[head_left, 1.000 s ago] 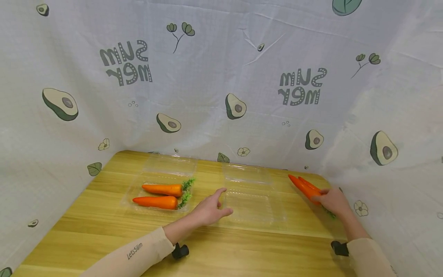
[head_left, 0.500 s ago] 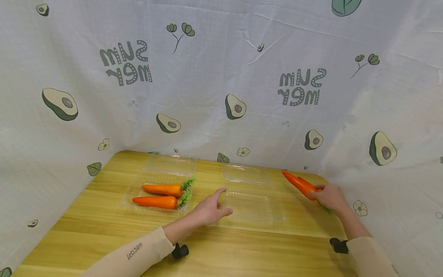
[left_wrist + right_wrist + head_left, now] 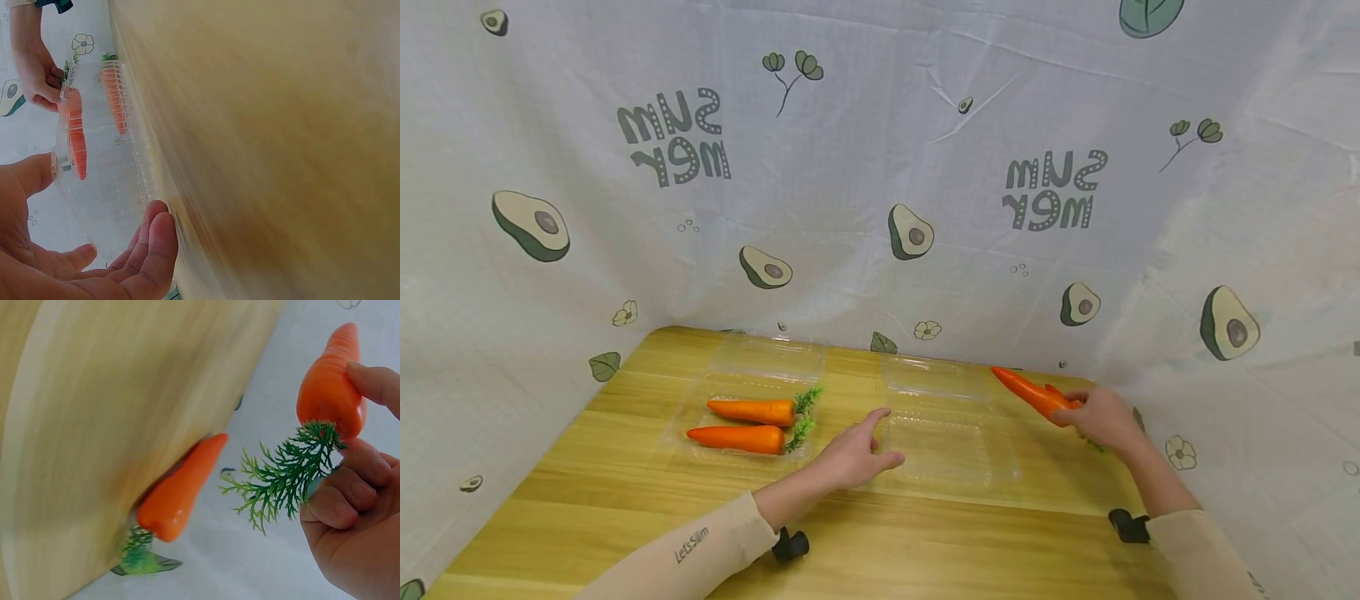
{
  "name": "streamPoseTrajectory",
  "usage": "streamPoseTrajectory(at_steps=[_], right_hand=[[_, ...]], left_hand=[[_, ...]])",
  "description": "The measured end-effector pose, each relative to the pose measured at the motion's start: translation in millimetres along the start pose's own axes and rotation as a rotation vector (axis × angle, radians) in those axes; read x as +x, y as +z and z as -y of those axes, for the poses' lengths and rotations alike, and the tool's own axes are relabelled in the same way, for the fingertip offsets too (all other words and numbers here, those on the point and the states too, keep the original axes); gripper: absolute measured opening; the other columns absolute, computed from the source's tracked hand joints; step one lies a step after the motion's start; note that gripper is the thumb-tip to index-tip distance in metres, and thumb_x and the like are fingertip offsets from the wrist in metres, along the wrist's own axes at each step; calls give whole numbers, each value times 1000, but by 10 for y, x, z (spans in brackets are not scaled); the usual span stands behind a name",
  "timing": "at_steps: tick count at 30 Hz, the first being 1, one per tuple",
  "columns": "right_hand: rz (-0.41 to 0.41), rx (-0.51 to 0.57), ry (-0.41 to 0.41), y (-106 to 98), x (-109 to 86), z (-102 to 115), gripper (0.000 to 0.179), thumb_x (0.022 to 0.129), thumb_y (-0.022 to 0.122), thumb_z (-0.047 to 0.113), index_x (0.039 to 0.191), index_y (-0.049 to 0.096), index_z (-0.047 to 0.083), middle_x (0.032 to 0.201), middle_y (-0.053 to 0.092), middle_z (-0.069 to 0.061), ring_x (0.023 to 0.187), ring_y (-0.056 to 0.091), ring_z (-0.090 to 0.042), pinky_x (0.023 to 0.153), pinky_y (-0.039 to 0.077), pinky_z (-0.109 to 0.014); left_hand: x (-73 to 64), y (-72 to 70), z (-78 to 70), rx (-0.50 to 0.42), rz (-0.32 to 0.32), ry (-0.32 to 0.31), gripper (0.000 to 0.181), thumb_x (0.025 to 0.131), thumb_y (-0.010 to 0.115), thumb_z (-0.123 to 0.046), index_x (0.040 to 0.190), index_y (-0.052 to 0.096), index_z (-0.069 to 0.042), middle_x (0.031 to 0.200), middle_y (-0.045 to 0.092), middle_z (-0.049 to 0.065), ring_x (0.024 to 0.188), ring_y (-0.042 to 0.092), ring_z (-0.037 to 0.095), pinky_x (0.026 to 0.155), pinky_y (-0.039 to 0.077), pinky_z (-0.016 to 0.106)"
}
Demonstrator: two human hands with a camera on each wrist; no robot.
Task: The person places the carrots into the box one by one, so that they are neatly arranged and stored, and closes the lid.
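Observation:
My right hand (image 3: 1108,419) holds an orange carrot (image 3: 1026,394) near its thick end, tip pointing to the far left. Thumb and fingers pinch it in the right wrist view, and its green leafy top (image 3: 290,469) hangs free. A second carrot (image 3: 181,487) lies on the table behind it, mostly covered by the hand in the head view. At the left side of a clear plastic box (image 3: 936,450), my left hand (image 3: 853,454) rests with thumb and index finger spread. The left wrist view shows its fingertips (image 3: 164,231) beside the box wall. This box contains nothing.
Left of that hand stands another open clear box (image 3: 679,421) with two carrots (image 3: 751,410) in it, leafy tops to the right. Both boxes have their lids (image 3: 934,375) folded back. A white printed curtain (image 3: 835,167) closes off the wooden table's (image 3: 925,550) far side.
My right hand has moved left and slightly away from me, lifting the carrot off the right side of the table. The second carrot stays behind. My left hand keeps its place.

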State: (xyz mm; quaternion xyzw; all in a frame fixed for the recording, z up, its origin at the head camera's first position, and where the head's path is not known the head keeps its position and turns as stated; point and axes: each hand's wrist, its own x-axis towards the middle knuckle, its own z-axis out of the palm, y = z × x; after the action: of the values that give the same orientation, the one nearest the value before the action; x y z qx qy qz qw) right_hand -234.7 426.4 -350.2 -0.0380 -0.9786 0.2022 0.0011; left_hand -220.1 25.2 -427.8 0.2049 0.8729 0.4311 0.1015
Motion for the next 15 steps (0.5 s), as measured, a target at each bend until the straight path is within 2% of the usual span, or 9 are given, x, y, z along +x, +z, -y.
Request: streamPoseTrajectory(at_steps=[7,15], right_hand=[[0,0,-79,-10,-37,175,62,88,75,32,126,60,-14,107,65,-26,76,55,-23,60,45,-33],[4,-33,-125,-3,-47,325,58,87,76,32,124,63,-11,104,67,-22,75,55,-22,61,44,-32]], left_hand=[[1,0,3,-7,-1,1,80,92,72,-40,157,32,-14,103,63,10,83,57,22,68,47,40],[0,0,0,-12,-3,1,81,92,72,-40,157,32,-14,103,63,11,83,57,22,68,47,41]])
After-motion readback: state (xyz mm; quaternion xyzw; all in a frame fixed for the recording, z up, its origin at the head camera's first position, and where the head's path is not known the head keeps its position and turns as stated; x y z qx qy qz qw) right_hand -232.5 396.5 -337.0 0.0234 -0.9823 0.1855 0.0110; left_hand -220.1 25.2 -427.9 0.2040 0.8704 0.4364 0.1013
